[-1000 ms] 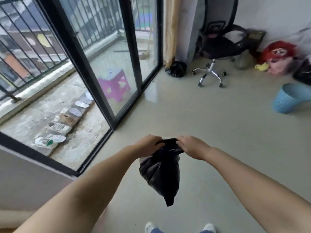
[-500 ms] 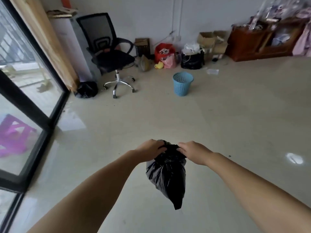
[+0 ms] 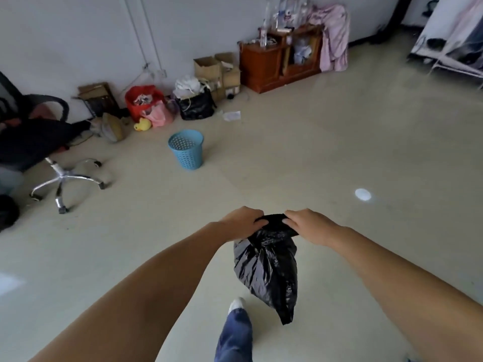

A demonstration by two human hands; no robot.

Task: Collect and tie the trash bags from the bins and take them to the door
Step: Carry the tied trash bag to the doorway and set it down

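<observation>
A small black trash bag [image 3: 266, 270] hangs in front of me above the pale floor, its bunched top pulled between both hands. My left hand [image 3: 241, 222] grips the top's left side and my right hand [image 3: 309, 226] grips its right side. A blue plastic bin [image 3: 186, 150] stands on the floor ahead to the left, with no bag visible in it. Another black bag [image 3: 7, 212] lies at the far left edge, partly cut off.
An office chair [image 3: 39, 152] stands at the left. Along the back wall sit a red bag [image 3: 142, 100], a black bag [image 3: 196, 105], cardboard boxes [image 3: 217, 71] and a wooden cabinet [image 3: 279, 58]. My leg and shoe [image 3: 236, 325] step forward below the bag.
The view has swung right, away from the glass balcony door and towards the room's back wall. Both hands keep hold of the bag's top. A leg now steps forward.
</observation>
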